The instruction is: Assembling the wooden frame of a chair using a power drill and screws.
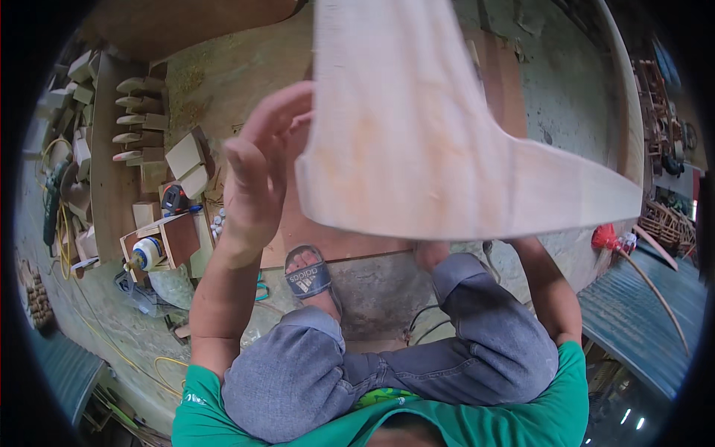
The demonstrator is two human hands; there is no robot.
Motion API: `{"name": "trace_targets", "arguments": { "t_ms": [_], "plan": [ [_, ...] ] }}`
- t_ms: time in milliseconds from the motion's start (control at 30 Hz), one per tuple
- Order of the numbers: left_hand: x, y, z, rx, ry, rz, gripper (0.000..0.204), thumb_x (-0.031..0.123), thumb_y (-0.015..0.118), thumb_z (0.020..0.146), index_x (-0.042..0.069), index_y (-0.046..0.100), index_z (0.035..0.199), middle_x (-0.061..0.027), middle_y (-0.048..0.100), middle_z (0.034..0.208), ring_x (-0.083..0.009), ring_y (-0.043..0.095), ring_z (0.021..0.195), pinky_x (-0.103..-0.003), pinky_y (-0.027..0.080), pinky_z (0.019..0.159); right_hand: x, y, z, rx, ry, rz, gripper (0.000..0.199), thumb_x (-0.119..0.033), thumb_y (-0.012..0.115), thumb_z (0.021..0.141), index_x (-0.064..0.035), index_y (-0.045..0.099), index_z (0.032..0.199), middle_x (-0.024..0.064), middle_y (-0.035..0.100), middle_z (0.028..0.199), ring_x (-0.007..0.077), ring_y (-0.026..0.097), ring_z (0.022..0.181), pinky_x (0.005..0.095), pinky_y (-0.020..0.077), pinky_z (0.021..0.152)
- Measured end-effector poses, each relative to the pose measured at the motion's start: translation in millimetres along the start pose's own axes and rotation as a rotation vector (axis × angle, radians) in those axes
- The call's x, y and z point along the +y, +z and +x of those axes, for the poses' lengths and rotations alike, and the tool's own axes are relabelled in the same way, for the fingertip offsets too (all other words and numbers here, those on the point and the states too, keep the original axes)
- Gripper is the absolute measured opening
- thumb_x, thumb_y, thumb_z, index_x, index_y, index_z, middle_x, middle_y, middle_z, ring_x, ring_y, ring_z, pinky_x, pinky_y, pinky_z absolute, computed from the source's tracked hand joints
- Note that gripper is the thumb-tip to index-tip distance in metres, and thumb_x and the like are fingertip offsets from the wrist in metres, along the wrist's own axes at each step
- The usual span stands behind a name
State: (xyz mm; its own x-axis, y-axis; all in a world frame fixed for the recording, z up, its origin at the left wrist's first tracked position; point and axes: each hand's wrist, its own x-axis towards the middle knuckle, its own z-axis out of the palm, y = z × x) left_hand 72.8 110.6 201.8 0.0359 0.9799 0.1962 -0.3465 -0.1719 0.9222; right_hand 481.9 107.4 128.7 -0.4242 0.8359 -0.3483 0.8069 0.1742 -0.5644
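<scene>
A large, pale wooden board (417, 164) with a curved lower edge and a tapering arm to the right is raised in front of me, slightly blurred. Beside its left edge is my left hand (261, 160), thumb and fingers apart. Its fingertips reach the edge; whether they touch it I cannot tell. My right forearm (547, 276) runs up under the tapering arm of the board, and the board hides the right hand and its fingers.
At the left stand a small wooden box (179, 242) with a white-and-blue bottle (147, 253), a tape measure (175, 199) and stacked wood pieces (141, 119). A green power tool (52, 197) lies farther left. A red-headed tool (612, 237) with a hose is at the right.
</scene>
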Motion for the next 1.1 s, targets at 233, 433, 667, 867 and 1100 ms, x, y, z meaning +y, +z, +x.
{"name": "trace_targets", "arguments": {
  "t_ms": [233, 433, 667, 867, 1100],
  "plan": [
    [-29, -17, -25, -0.087, -0.039, -0.618, 0.082, 0.065, 0.031, 0.089, -0.002, 0.032, 0.137, -0.0142, 0.047, 0.130, -0.0226, 0.046, 0.121, -0.038, 0.035, 0.104, -60, -24, 13, -0.136, 0.186, 0.425, 0.050, -0.032, 0.076, 0.078, -0.0023, 0.060, 0.115, 0.0119, 0.062, 0.113, 0.0190, 0.056, 0.107, 0.0330, 0.0439, 0.093],
    [-52, -51, -52, 0.212, 0.012, 0.142, 0.072, 0.048, 0.043, 0.093, 0.004, 0.018, 0.144, -0.0141, 0.031, 0.143, -0.0257, 0.040, 0.127, -0.045, 0.032, 0.107, -54, -31, 28, -0.149, 0.127, 0.224, 0.052, -0.037, 0.075, 0.078, -0.0023, 0.061, 0.114, 0.0142, 0.063, 0.112, 0.0221, 0.058, 0.106, 0.0332, 0.0457, 0.092],
    [-43, -43, -51, -0.074, 0.011, -0.092, 0.073, 0.047, 0.042, 0.093, 0.003, 0.017, 0.145, -0.0129, 0.027, 0.148, -0.0267, 0.033, 0.134, -0.044, 0.028, 0.110, -16, -10, 24, -0.196, -0.082, 1.153, 0.054, -0.038, 0.076, 0.076, -0.0049, 0.061, 0.116, 0.0155, 0.062, 0.115, 0.0236, 0.057, 0.109, 0.0347, 0.0447, 0.095],
    [-27, -3, -24, 0.260, 0.016, 0.186, 0.071, 0.056, 0.041, 0.088, 0.008, 0.034, 0.139, -0.0110, 0.043, 0.136, -0.0302, 0.042, 0.127, -0.047, 0.035, 0.104, -45, -21, 35, -0.134, -0.056, 0.300, 0.052, -0.035, 0.077, 0.075, -0.0054, 0.061, 0.114, 0.0132, 0.065, 0.108, 0.0218, 0.061, 0.102, 0.0330, 0.0479, 0.089],
    [-31, -8, -24, 0.448, 0.029, -0.008, 0.071, 0.057, 0.042, 0.087, 0.007, 0.035, 0.138, -0.0108, 0.044, 0.135, -0.0306, 0.044, 0.125, -0.046, 0.036, 0.104, -34, -15, 37, -0.196, -0.027, 0.402, 0.048, -0.035, 0.078, 0.075, -0.0065, 0.062, 0.110, 0.0103, 0.066, 0.104, 0.0199, 0.062, 0.099, 0.0325, 0.0491, 0.087]
  ]
}}
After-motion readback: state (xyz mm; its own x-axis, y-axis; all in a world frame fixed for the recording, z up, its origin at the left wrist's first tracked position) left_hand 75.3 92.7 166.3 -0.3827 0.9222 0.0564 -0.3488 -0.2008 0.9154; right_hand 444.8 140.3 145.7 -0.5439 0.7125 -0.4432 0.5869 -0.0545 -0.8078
